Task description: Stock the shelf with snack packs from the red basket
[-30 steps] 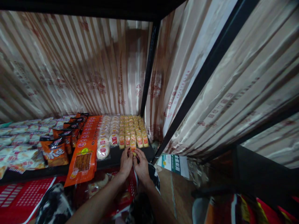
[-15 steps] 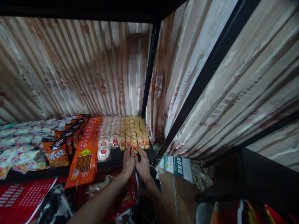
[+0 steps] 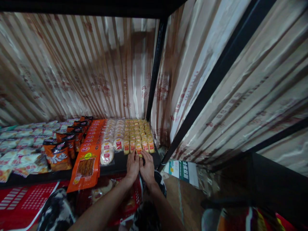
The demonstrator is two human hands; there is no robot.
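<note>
My left hand (image 3: 133, 166) and my right hand (image 3: 147, 166) meet at the front of the shelf, fingers bent and thumbs close together. Between them their fingertips grip the front middle pack (image 3: 139, 148), a small yellow wrapped snack cake with a red and white label. It belongs to a block of similar yellow packs (image 3: 136, 130) standing in rows against the corner post. Left of these are columns of clear-wrapped round white cakes (image 3: 107, 156). My fingers partly cover the lower edge of the gripped pack.
Orange bags of sticks (image 3: 85, 166), orange-brown snack bags (image 3: 57, 155) and white packs (image 3: 31, 163) fill the shelf leftward. A red basket (image 3: 21, 202) stands below. Black posts (image 3: 156, 67) frame the plastic-covered walls. A printed sheet (image 3: 184, 171) lies on the floor at right.
The hands stay at the same front yellow pack, with the fingers shifted only slightly. The camera view has tilted a little; the goods look unmoved.
</note>
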